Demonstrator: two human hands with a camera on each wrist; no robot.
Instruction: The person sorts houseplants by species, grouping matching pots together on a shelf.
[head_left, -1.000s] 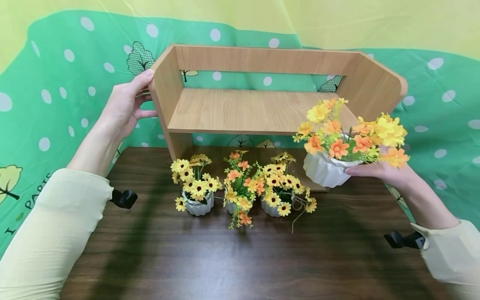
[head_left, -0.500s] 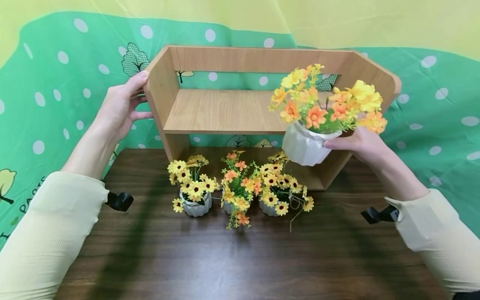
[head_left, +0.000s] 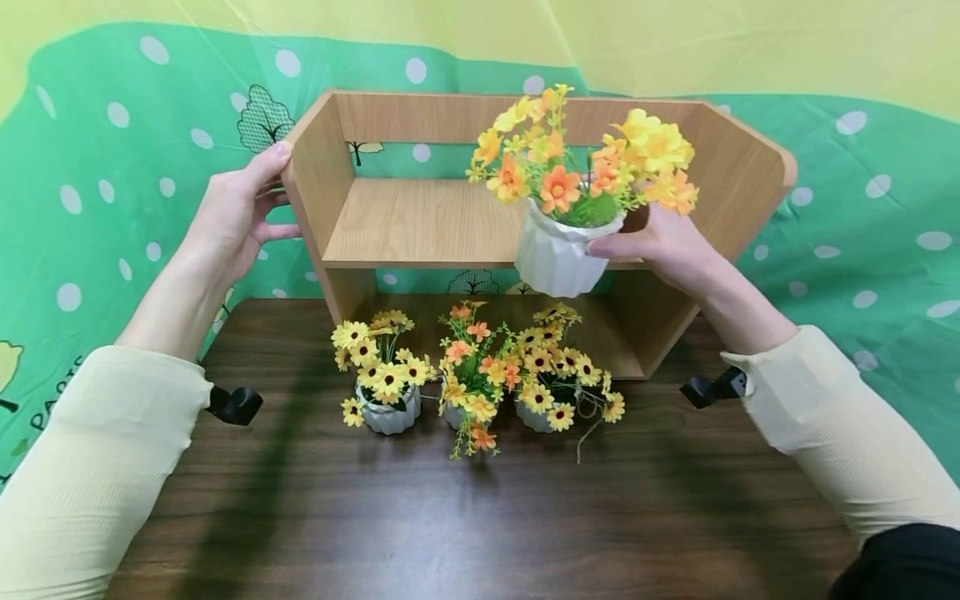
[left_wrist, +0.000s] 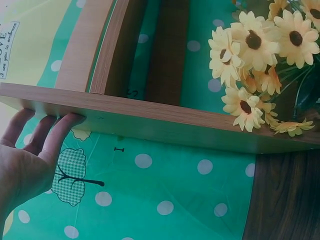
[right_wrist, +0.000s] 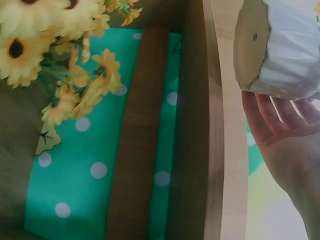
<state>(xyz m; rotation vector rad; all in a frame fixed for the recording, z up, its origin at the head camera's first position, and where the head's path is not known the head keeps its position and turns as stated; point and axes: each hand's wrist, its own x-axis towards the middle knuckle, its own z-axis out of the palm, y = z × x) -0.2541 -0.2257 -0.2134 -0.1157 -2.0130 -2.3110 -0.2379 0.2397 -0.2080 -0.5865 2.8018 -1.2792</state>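
My right hand (head_left: 660, 246) grips a white fluted flowerpot (head_left: 558, 250) with yellow and orange artificial flowers, holding it in the air in front of the upper board of a wooden shelf (head_left: 420, 221). From below, the right wrist view shows the pot's round base (right_wrist: 250, 47) and the fingers (right_wrist: 272, 117) against its side. My left hand (head_left: 240, 208) touches the outer face of the shelf's left side panel. Its fingertips press that panel (left_wrist: 165, 122) in the left wrist view, fingers nearly straight.
Three white pots stand in a row before the shelf: yellow daisies (head_left: 386, 379) at left, orange and yellow flowers (head_left: 480, 375) in the middle, yellow daisies with twine (head_left: 551, 375) at right. The dark wooden table (head_left: 450, 517) bears them. A green dotted cloth (head_left: 847, 208) hangs behind.
My right hand has carried the flowerpot left and upward, from the shelf's right end to in front of its upper board. My left hand stays on the side panel.
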